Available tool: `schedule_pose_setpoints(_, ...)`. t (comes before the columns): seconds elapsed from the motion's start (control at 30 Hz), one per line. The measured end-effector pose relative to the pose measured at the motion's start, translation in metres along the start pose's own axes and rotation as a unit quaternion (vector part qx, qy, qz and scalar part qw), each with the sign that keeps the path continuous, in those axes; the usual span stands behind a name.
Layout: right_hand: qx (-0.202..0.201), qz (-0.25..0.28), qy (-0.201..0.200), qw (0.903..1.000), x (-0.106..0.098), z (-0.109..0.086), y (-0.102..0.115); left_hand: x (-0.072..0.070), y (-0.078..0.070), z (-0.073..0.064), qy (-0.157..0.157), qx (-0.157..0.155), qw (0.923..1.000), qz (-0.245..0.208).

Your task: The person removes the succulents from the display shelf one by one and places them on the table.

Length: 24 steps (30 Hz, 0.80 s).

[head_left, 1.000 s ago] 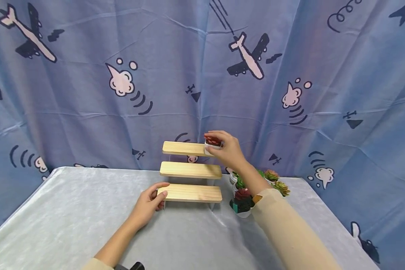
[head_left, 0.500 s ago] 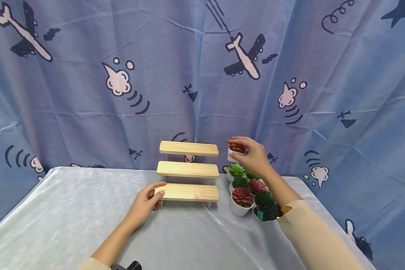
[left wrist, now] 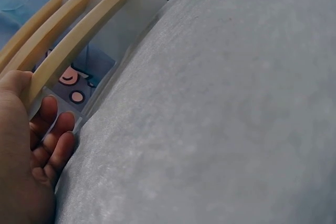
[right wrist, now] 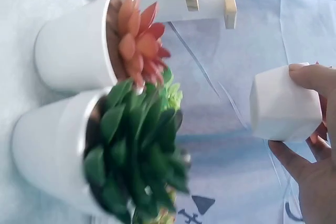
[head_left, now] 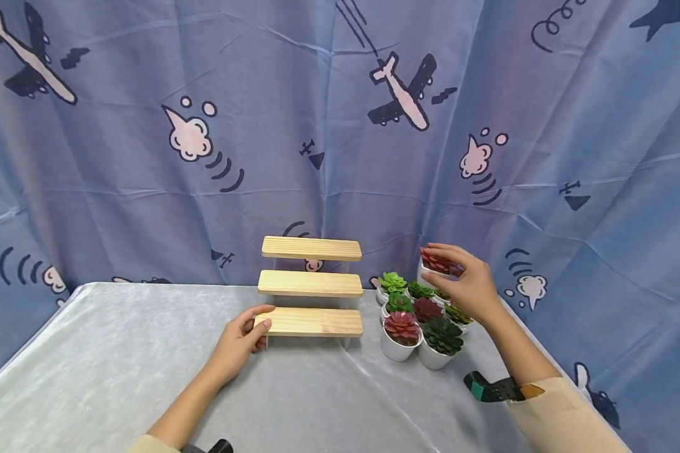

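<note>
A three-tier stand with pale wooden shelves (head_left: 310, 284) and clear side supports is at the back middle of the table. My left hand (head_left: 232, 345) grips the left end of its lowest shelf (head_left: 314, 323), thumb on top and fingers curled beneath, as the left wrist view also shows. To the right of the stand, my right hand (head_left: 471, 286) pinches a red succulent in a small white faceted pot (right wrist: 286, 103). Held upright, this pot is raised above the back of a group of potted succulents. Fingers cover part of the red leaves.
Several succulents in white pots crowd the table's right side, among them a pink-red one (head_left: 401, 325) and a dark green one (head_left: 442, 336) in front. A grey cloth (head_left: 147, 352) covers the table. Behind it hangs a blue curtain (head_left: 249, 126) with airplane prints.
My right hand has carried the red succulent from the right end of the top shelf rightward and slightly down, over the other pots. My left hand keeps its grip on the lowest shelf.
</note>
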State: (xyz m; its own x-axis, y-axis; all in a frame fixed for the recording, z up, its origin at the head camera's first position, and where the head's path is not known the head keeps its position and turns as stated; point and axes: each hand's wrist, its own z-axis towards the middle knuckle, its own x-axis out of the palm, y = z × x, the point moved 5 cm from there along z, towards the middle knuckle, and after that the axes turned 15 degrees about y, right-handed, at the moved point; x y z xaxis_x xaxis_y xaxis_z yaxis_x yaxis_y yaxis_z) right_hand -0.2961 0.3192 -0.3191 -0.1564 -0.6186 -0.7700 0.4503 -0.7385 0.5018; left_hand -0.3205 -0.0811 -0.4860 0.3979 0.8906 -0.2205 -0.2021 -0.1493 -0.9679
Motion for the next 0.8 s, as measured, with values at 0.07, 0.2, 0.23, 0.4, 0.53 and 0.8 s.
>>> schedule_pose_setpoints(0.07, -0.003, -0.002, -0.008, 1.0000, -0.003, -0.008, -0.001, 0.000, 0.000, 0.000, 0.000, 0.000, 1.0000, -0.001)
schedule_pose_setpoints(0.2, -0.008, 0.010, -0.024, 0.9996, -0.010, -0.025, -0.005, -0.001, 0.001, 0.001, 0.002, 0.005, 1.0000, -0.004)
schedule_pose_setpoints(0.23, -0.010, 0.015, -0.029, 0.9994, -0.011, -0.030, -0.006, -0.001, 0.001, 0.001, 0.002, 0.006, 1.0000, -0.004)
schedule_pose_setpoints(0.4, 0.000, 0.022, -0.057, 0.9981, -0.018, -0.056, -0.017, 0.000, 0.000, 0.001, 0.007, 0.012, 0.9999, -0.003)
schedule_pose_setpoints(0.53, 0.015, 0.021, -0.069, 0.9973, -0.019, -0.075, -0.030, 0.001, -0.001, 0.001, 0.008, 0.011, 0.9999, -0.004)
schedule_pose_setpoints(0.8, 0.041, 0.030, -0.094, 0.9943, -0.016, -0.102, -0.047, -0.001, 0.000, 0.000, 0.004, 0.010, 0.9999, -0.004)
